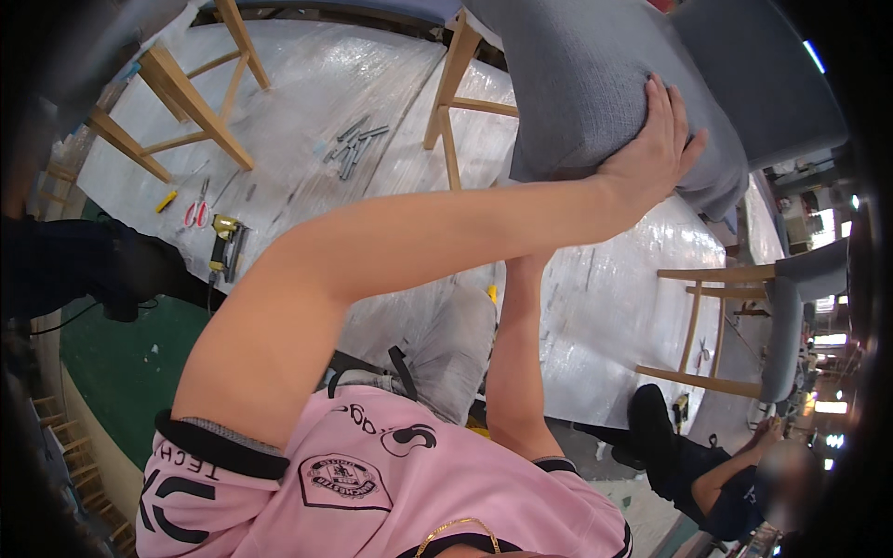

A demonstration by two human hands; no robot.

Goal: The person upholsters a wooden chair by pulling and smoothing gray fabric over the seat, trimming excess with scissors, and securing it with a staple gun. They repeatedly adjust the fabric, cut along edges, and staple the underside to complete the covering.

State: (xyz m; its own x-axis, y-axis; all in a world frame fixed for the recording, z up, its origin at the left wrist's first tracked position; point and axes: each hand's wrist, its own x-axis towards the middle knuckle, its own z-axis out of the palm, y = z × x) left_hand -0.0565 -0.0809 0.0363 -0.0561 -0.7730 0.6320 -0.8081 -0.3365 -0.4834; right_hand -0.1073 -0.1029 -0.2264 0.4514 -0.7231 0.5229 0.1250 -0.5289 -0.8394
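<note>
My left arm reaches across to the right. My left hand [659, 139] lies on the grey fabric cushion [577, 84] of an upholstered chair, fingers stretched out and thumb apart. Wooden chair legs [453, 93] stand at the cushion's left side. My right forearm [519, 363] rises beneath the left one. The right hand is hidden behind the left forearm and the cushion, so its fingers and anything in them cannot be seen.
On the plastic-wrapped table [298, 84] lie several metal pieces [355, 147], red-handled scissors [197, 212], a yellow-handled tool [166, 200] and a staple gun [223, 240]. Wooden chair legs [200, 102] stand far left. Another grey chair [783, 325] and a co-worker [721, 479] are at right.
</note>
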